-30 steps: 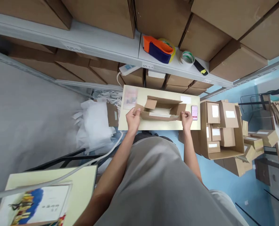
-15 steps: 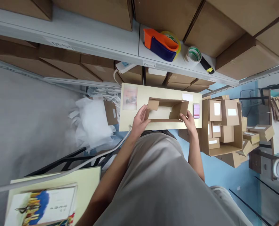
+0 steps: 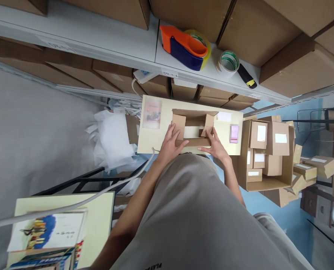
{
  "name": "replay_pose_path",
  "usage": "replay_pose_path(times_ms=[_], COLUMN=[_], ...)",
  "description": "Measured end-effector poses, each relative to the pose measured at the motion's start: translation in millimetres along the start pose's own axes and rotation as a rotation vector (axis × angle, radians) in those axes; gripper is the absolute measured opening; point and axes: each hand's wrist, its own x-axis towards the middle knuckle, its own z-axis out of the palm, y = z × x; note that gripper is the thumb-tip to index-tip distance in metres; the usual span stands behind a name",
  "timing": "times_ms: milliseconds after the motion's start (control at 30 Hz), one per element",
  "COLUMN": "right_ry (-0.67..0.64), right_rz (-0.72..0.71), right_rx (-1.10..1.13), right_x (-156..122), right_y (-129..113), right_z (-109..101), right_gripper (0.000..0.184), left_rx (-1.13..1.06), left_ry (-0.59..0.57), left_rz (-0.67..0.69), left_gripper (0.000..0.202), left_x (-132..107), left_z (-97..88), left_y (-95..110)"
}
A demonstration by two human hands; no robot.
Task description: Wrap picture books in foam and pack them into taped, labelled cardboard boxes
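Head view: touching carton with spread-apart left fingers and right fingers; between them, with end flaps angled inward, mouth unclosed.

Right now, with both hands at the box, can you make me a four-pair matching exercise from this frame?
Things:
1. Open-topped box
2. Phone
3. Tape dispenser
4. Large carton

Places, colours or states:
A. Orange and dark blue, on the shelf
B. Filled with smaller boxes, most bearing white labels
C. Between the left hand and right hand
D. On the pale tabletop, near its right end

Right pairs: 1-C, 2-D, 3-A, 4-B
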Motion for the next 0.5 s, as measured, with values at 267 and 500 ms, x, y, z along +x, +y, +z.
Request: replay_pose_path(times_ms=[267,500], right_ry=[-0.092,0.016], right_rz=[-0.002,-0.022], right_rx=[0.01,0.088], right_x=[27,67], right_y=[18,32], right_z=[-10,-17], right_gripper=[0.122,0.086], left_rx=[0.151,0.134], left_ry=[-0.074,-0.017], left_rz=[-0.069,-0.129], left_gripper=[0.096,0.083], left_x=[28,35], left_z=[11.1,20.8], left_y=[-18,-21])
